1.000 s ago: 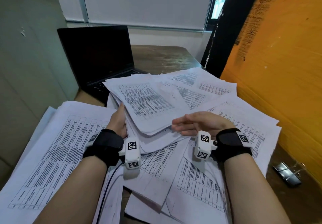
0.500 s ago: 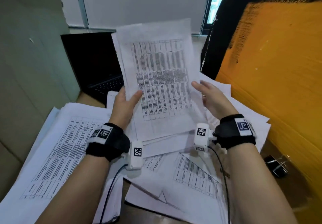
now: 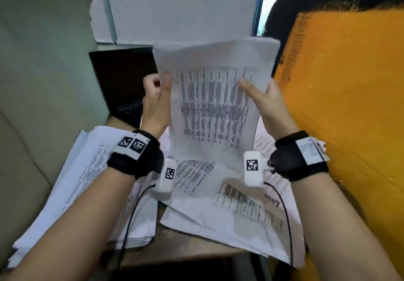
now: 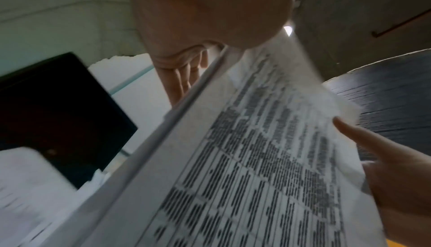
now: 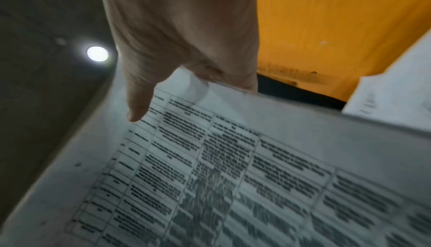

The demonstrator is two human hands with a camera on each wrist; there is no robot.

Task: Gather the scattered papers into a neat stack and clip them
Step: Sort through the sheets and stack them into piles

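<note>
A bundle of printed papers (image 3: 215,106) stands upright on its lower edge over the table. My left hand (image 3: 159,86) grips its left edge, thumb on the front and fingers (image 4: 179,77) behind. Gripping the right edge is my right hand (image 3: 260,91), its thumb (image 5: 140,103) on the printed face (image 5: 233,177) and its fingers hidden behind. Loose sheets (image 3: 229,206) lie skewed on the table below the bundle. No clip is in view.
A thick paper pile (image 3: 87,182) lies at the left, under my left forearm. An open black laptop (image 3: 122,79) stands behind it. An orange board (image 3: 341,106) walls off the right side. The brown table edge (image 3: 175,250) shows near me.
Both hands have lifted the bundle off the table and stood it upright, then slid up to its side edges. The metal clip at the right has left the view.
</note>
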